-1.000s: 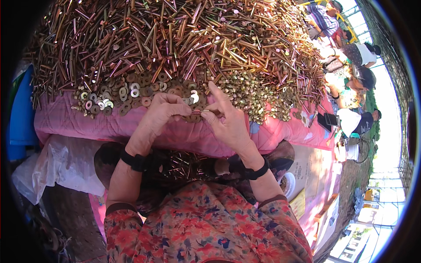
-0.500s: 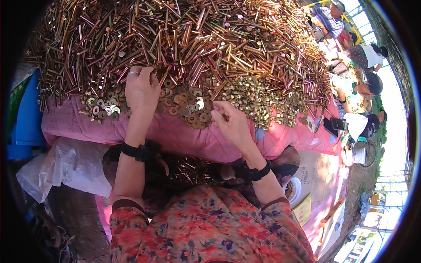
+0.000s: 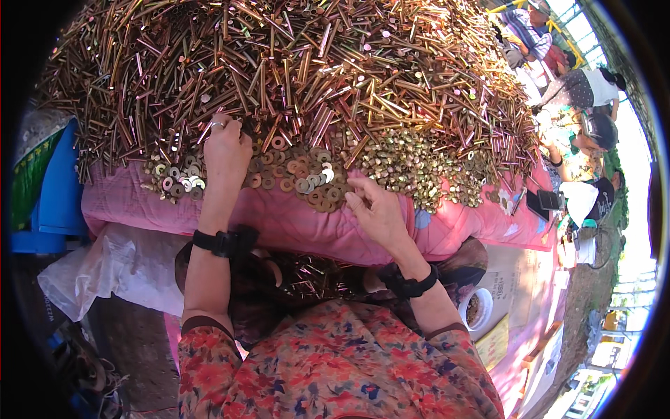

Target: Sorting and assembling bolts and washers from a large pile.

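A big heap of shiny brass-coloured metal sleeves (image 3: 279,70), long and thin, fills the far side. Along its near edge lie flat round washers (image 3: 324,199), with a heap of small nuts (image 3: 398,160) to their right. My left hand (image 3: 227,160), wearing a ring, reaches to the heap's edge left of the washers. Its fingers are bent together and the tips are hidden, so what they hold does not show. Beside the washers, at the near edge, is my right hand (image 3: 377,213). Its fingers are loosely bent and apart, with nothing visible between them.
A pink quilted cloth (image 3: 293,227) lies under the parts. Left stands a blue container (image 3: 56,188) beside clear plastic sheeting (image 3: 118,272). A white bowl (image 3: 476,307) sits at lower right, a dark phone (image 3: 537,204) on the cloth's right edge. Other people (image 3: 579,98) sit farther right.
The view has shifted slightly, so the scene sits a little lower and to the right. My right thumb and forefinger have spread somewhat. My left hand stays at the heap's edge.
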Tool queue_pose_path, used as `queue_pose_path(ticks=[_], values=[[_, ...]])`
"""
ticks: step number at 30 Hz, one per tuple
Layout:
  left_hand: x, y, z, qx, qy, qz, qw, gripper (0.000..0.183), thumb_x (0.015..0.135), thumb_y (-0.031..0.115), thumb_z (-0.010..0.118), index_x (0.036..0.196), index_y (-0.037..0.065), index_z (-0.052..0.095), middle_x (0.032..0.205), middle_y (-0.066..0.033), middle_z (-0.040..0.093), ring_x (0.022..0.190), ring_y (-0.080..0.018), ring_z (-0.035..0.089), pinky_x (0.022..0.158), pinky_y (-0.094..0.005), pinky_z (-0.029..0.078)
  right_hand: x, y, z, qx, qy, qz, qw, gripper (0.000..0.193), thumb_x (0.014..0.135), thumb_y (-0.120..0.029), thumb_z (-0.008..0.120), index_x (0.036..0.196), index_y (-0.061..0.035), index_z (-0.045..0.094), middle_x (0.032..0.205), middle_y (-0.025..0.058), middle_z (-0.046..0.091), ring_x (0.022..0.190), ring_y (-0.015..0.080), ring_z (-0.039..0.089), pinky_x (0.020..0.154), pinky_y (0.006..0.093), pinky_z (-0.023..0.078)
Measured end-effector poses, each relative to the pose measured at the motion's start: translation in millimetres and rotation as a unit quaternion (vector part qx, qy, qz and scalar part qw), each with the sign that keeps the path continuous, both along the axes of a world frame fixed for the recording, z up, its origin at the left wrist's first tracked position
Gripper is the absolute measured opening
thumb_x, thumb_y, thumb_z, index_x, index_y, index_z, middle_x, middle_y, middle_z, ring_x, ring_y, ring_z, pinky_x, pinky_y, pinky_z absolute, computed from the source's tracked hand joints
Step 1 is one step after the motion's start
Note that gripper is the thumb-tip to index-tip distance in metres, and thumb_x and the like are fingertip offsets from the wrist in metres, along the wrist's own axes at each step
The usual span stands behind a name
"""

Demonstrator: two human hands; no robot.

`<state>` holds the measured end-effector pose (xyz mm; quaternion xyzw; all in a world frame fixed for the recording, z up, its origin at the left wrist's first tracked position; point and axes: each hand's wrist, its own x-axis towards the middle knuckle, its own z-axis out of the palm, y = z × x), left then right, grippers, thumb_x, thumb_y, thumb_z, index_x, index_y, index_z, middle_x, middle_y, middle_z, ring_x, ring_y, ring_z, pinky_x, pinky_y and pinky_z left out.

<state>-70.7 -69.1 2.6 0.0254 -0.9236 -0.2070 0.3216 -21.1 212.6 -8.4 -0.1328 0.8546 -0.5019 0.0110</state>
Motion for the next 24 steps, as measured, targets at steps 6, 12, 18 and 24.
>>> queue_pose_path(ticks=[6, 12, 18, 24], values=[[19.7, 20.0, 0.2, 0.074, 0.046, -0.045, 0.995, 0.012, 0.072, -0.002, 0.063, 0.083, -0.002, 0.060, 0.096, -0.0157, 0.057, 0.068, -0.0300, 0.062, 0.059, -0.0350, 0.051, 0.5, -0.1, 3.4, 0.057, 0.019, 0.019, 0.998, 0.027, 0.086, -0.014, 0.060, 0.109, 0.0007, 0.057, 0.075, 0.0108, 0.064, 0.066, 0.0148, 0.061, 0.063, 0.0270, 0.047], [38.4, 17.4, 22.3, 0.619, 0.022, -0.080, 0.781, 0.024, 0.080, -0.003, 0.054, 0.103, -0.010, 0.056, 0.111, -0.0189, 0.057, 0.086, -0.0210, 0.065, 0.076, -0.0279, 0.055, -3.8, -8.2, 9.2, 0.051, 0.024, 0.008, 0.998, 0.026, 0.085, -0.015, 0.060, 0.107, -0.0006, 0.059, 0.075, 0.0112, 0.064, 0.066, 0.0166, 0.061, 0.062, 0.0284, 0.047], [43.6, 9.2, 38.9, 0.836, -0.040, -0.163, 0.522, 0.039, 0.080, -0.004, 0.044, 0.118, -0.013, 0.045, 0.105, -0.0199, 0.059, 0.096, -0.0281, 0.062, 0.089, -0.0302, 0.053, -21.3, -19.6, 11.0, 0.128, 0.114, -0.038, 0.984, 0.023, 0.081, -0.019, 0.062, 0.100, -0.0059, 0.061, 0.079, 0.0140, 0.063, 0.070, 0.0297, 0.062, 0.063, 0.0377, 0.049], [42.8, 17.9, 32.4, 0.846, -0.157, -0.238, 0.451, 0.030, 0.084, 0.001, 0.050, 0.113, -0.006, 0.054, 0.083, -0.0113, 0.064, 0.063, -0.0120, 0.055, 0.049, -0.0178, 0.038, -19.2, -40.0, 14.9, 0.190, 0.183, 0.021, 0.964, 0.026, 0.077, -0.015, 0.066, 0.101, -0.0073, 0.064, 0.083, 0.0095, 0.056, 0.073, 0.0271, 0.059, 0.064, 0.0363, 0.047]])
